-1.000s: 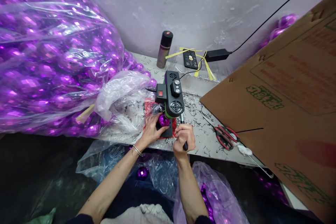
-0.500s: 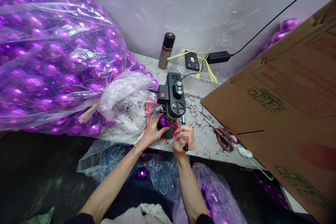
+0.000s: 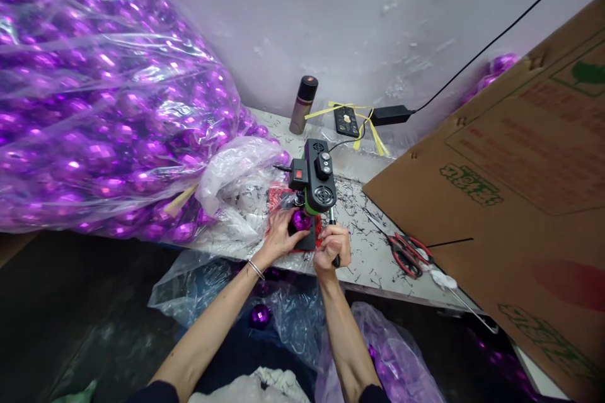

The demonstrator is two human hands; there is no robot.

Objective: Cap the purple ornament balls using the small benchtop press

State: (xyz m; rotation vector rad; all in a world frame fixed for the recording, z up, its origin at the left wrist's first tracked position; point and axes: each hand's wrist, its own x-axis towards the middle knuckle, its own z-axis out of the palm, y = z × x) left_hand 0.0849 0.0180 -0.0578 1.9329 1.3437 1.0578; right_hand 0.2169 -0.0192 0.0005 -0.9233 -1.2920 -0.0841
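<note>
A small black and green bench machine (image 3: pixel 317 175) with a red switch stands on the white worktop (image 3: pixel 373 252). Under its head sits a shiny purple faceted ball (image 3: pixel 300 220) on a red base. My left hand (image 3: pixel 280 233) is curled around that ball and holds it in place. My right hand (image 3: pixel 333 250) is closed in a fist on the machine's black lever handle (image 3: pixel 333 225), just right of the ball.
A huge clear plastic bag of purple balls (image 3: pixel 104 113) fills the left. A large cardboard sheet (image 3: pixel 515 176) leans on the right, with red-handled scissors (image 3: pixel 405 252) beside it. A spray can (image 3: pixel 302 104), a power adapter (image 3: pixel 388 115) and a cable sit by the wall. Bags with more balls lie below.
Both hands keep their grips. The view has shifted, so the machine and hands sit slightly further right and the scene looks a little smaller.
</note>
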